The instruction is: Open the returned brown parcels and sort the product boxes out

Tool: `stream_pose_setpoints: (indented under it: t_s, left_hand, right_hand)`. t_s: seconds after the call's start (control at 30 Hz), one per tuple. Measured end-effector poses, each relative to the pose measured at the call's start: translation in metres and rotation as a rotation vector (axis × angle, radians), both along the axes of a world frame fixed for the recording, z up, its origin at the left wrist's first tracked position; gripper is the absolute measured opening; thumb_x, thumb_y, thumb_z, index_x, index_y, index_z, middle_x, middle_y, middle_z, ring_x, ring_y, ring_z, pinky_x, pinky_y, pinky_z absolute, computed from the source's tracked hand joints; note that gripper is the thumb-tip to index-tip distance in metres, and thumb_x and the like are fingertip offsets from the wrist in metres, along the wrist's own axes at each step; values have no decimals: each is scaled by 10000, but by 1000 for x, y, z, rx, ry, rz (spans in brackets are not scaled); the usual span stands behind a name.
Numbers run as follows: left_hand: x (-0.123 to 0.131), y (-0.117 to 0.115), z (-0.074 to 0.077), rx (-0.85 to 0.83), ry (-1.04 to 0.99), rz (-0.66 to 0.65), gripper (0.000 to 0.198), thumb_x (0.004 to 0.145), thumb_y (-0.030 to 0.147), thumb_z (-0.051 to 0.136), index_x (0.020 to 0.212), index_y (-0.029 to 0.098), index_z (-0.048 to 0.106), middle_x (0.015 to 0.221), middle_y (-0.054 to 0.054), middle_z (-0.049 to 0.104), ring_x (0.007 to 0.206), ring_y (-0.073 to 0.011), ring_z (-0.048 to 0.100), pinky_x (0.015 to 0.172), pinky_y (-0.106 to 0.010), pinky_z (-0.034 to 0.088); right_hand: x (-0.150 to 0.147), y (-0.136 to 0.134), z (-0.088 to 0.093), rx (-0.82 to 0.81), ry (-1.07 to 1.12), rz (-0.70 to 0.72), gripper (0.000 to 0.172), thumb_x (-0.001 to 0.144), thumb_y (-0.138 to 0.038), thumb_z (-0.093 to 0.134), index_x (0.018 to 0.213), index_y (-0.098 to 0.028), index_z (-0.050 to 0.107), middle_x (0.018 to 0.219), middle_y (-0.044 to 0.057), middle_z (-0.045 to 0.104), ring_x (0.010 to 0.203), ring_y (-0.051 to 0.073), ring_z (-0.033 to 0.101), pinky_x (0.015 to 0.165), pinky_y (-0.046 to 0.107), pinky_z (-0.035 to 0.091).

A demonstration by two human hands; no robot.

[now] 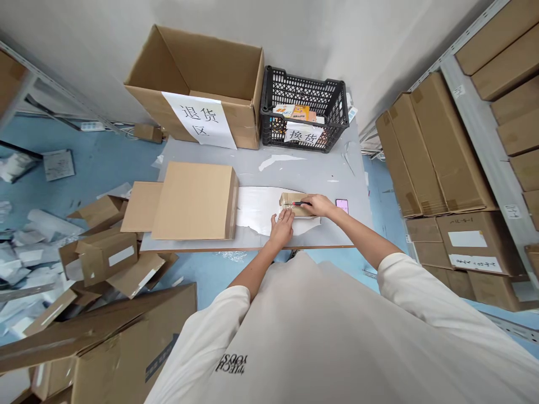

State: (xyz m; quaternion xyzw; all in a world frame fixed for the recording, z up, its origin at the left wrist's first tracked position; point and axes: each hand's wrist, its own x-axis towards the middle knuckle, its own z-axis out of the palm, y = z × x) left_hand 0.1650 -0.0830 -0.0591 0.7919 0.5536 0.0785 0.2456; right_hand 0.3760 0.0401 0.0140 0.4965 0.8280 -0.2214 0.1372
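On table [320, 171], near front edge, small carton [301, 211] lies on white sheet [256, 205]. Your right hand [319, 205] closed round slim black-and-red tool [300, 203], probably cutter, tip over carton top. Your left hand [282, 226] at carton's near-left side, fingertips touching; whether gripping, can't tell. Slipping tip could catch left fingers, just beside it. Pushing too deep could nick anything inside. Light left-hand pressure might let sheet slide, carton twisting with it. Phone [342, 206] beside right forearm: wide swing could knock it.
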Motion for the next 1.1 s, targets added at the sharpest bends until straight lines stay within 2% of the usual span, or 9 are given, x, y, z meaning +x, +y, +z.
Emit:
stream_pose_setpoints:
  t_s: [0.2,0.43,0.7,0.97,1.1]
  left_hand:
    - [-2,1,-3,-11,-12,0,889,905,103,511,1773,252,393,1835,-136,420,1719,-334,328,1338,-658,259]
    - [-3,1,-2,-24,-3,3,841,926,104,491,1754,228,417,1833,-140,421,1714,-326,332,1334,-654,261]
    - [-2,-1,1,-25,35,9,891,937,104,484,1804,241,326,1847,-143,393,1726,-323,315,1334,-658,266]
    - [0,-1,3,-45,49,29,962,913,94,498,1831,261,263,1847,-147,391,1720,-337,330,1333,-681,267]
    - [1,0,5,-43,63,38,931,914,99,494,1814,248,309,1838,-153,406,1715,-325,341,1326,-666,277]
  right_hand:
    - [-6,1,2,-4,-27,24,426,1159,-458,491,1416,-295,789,1424,99,784,1243,294,734,933,340,527]
    - [-9,4,8,-11,-95,61,423,1155,-409,479,1385,-247,794,1372,137,786,1187,307,744,911,361,519]
    - [6,5,15,-20,-158,-8,341,1116,-373,556,1247,-251,846,1334,162,794,1195,337,745,925,383,530]
    - [48,8,13,-61,-145,-163,274,1070,-394,654,1100,-251,886,1250,187,809,1172,367,750,960,431,526]
    - [73,8,11,-39,-136,-213,239,1044,-415,709,1063,-250,881,1224,188,811,1198,373,737,981,434,526]
